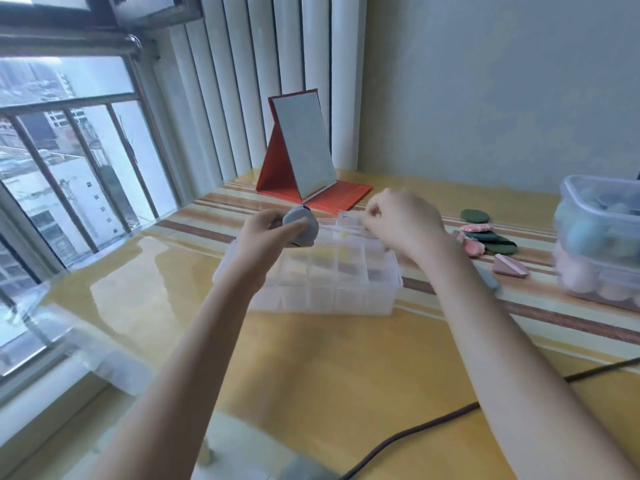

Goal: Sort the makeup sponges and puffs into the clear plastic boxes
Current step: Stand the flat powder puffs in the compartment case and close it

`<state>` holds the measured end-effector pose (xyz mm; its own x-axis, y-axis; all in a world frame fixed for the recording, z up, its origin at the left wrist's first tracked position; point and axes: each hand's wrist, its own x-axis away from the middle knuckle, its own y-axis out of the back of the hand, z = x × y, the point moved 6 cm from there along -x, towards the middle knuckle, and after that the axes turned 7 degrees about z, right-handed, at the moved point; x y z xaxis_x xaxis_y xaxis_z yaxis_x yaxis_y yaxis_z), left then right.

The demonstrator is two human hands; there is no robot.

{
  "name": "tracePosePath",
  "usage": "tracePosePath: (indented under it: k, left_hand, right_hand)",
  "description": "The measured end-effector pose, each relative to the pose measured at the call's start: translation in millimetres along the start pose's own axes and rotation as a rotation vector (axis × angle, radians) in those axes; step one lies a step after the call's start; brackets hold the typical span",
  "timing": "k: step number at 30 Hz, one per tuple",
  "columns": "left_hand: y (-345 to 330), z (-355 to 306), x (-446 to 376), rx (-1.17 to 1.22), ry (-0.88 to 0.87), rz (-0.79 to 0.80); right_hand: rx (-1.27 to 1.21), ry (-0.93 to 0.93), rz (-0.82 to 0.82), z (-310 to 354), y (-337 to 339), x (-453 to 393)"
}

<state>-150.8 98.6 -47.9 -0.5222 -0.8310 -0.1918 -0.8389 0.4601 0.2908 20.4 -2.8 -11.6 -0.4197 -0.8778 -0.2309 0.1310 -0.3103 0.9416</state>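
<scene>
Over the yellow table, left grip apparently pinches grey puff.

Table: glossy, reflective striped covering. Divided box: clear, smooth plastic. Right of it, tubs: translucent plastic. Puffs: matt, soft. Mirror behind box: smooth glass.

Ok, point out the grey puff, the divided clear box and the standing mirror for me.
grey puff [304,230]: head view, on its rounded face, gripped by the left hand.
divided clear box [346,299]: head view, front wall.
standing mirror [303,147]: head view, middle of the glass.
</scene>
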Motion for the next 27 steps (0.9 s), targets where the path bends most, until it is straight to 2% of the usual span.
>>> tracePosePath:
  k: [2,4,5,6,8,11,14,19,22,24,27]
  left_hand:
    - [2,1,4,-0.030,-0.038,-0.029]
    - [1,1,8,-0.096,-0.070,-0.029]
    - [-1,1,9,-0.107,-0.073,-0.010]
    - [-2,1,10,-0.095,-0.069,0.005]
    - [-3,4,8,-0.081,-0.050,0.013]
    - [-4,5,4,-0.062,-0.020,0.055]
    - [-4,6,0,0.002,0.012,0.076]
    - [16,-5,2,-0.010,-0.062,-0.025]
    - [36,-7,-2,-0.185,-0.150,-0.086]
    - [43,0,-7,-0.351,-0.158,-0.065]
    - [45,14,-11,-0.334,-0.099,-0.009]
  right_hand:
    - [-0.339,0.075,-0.053,13,1,1]
    - [-0.666,0.145,0.108,34,-15,4]
    - [-0.744,0.175,0.204,46,-27,6]
    - [-0.770,0.205,0.249,54,-37,8]
    - [-0.784,0.228,0.211,61,-46,8]
    - [-0.827,0.168,0.168,57,-51,3]
    - [-0.750,0.137,0.143,55,-56,0]
    - [-0.714,0.126,0.197,53,-55,2]
    - [-0.734,0.099,0.200,49,-56,2]
    - [-0.731,0.090,0.214,49,-56,2]
    - [-0.727,0.078,0.234,47,-57,1]
